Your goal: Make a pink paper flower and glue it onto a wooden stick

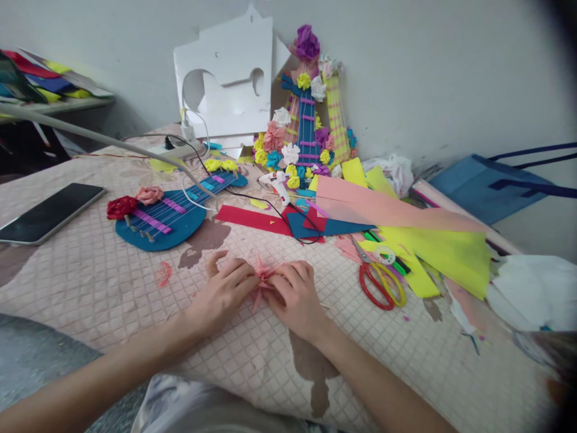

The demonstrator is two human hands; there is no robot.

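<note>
Between my two hands, just above the patterned tablecloth [211,349], is a small pink paper or fabric flower [262,274] with pointed petals. My left hand [229,290] pinches it from the left, thumb and fingertips closed on its edge. From the other side my right hand [295,294] grips it, fingers curled together. The fingertips partly hide the flower's middle. A thin pink scrap [164,273] lies left of my left hand. Beyond the hands is a blue guitar-shaped craft [180,240] bearing a red and a pink rose.
Scissors [376,285] with red and yellow handles lie at right, beside yellow sheets [446,252] and a pink sheet [387,210]. A white glue gun [278,185] with a black cord stands behind a red strip [252,221]. A phone [49,210] lies at left.
</note>
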